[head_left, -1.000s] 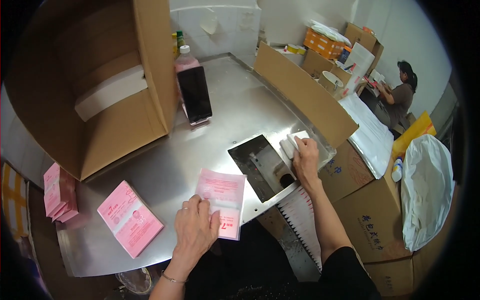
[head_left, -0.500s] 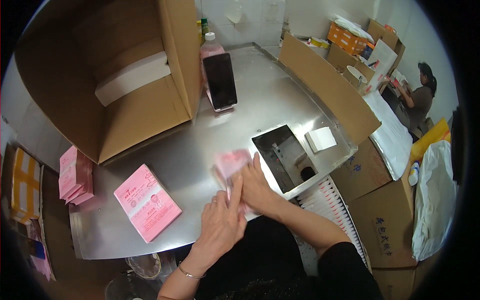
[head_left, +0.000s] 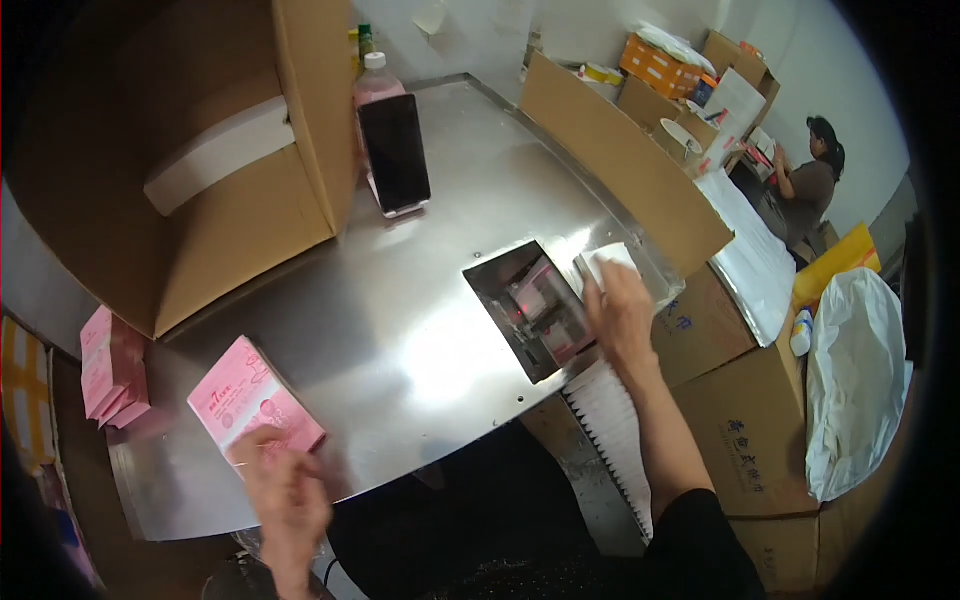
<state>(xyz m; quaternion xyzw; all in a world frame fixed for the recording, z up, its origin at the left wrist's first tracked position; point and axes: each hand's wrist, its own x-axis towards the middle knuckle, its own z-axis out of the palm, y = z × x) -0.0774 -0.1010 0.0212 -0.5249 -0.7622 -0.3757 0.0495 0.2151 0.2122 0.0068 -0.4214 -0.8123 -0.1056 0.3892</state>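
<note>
White pad (head_left: 612, 253) near the worktop's (head_left: 480, 160) right edge, just beside the opening (head_left: 500, 285): likely light, soft, easily creased, best taken by its sides. Right grip (head_left: 622, 318) curled over it; whether pinching, cannot tell. Pink stack (head_left: 250, 385) near the front-left corner: probably slick, best held by opposite edges. Left grip (head_left: 287, 485) blurred over its near side, too unclear to tell. Beyond, pink packets (head_left: 112, 365) at the left edge.

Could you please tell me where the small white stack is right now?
In the head view, the white stack is right of centre at the metal table, partly hidden by the right hand, just right of the rectangular opening.
</note>
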